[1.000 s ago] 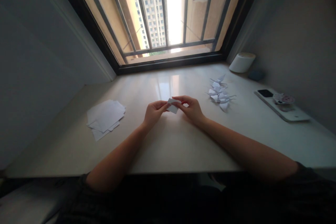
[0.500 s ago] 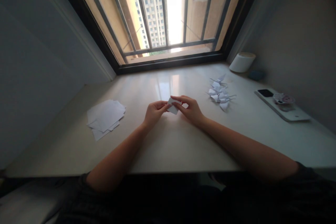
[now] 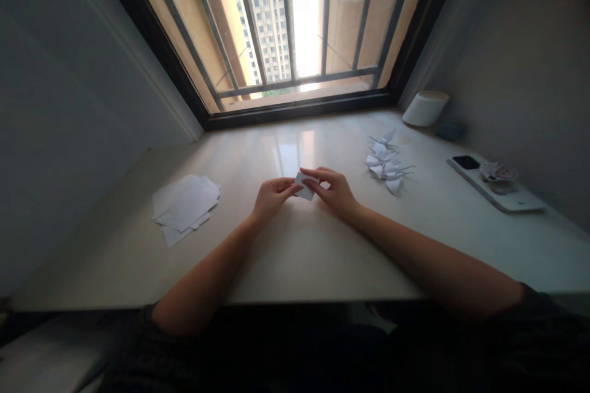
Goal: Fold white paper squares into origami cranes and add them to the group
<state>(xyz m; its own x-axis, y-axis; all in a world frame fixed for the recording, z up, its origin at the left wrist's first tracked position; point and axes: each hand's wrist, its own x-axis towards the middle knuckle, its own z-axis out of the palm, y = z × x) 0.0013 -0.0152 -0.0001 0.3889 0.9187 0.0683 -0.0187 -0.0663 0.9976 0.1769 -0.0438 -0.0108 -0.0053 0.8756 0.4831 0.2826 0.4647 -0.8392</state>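
Observation:
A small folded piece of white paper [image 3: 305, 187] is held between both hands just above the pale tabletop [image 3: 295, 245], near its middle. My left hand [image 3: 271, 198] pinches its left edge with thumb and fingers closed. My right hand [image 3: 335, 191] grips the right side, its fingers curled over the top of the paper. Both forearms rest on the table.
A loose stack of white paper sheets [image 3: 184, 207] lies to the left. Several folded paper cranes [image 3: 386, 159] sit to the right. Farther right lie a phone [image 3: 495, 189] with a small round object on it, and a white roll [image 3: 424, 108] near the barred window [image 3: 295, 31].
The right hand's fingers have shifted slightly left over the top of the folded paper. The paper and left hand stay almost where they were.

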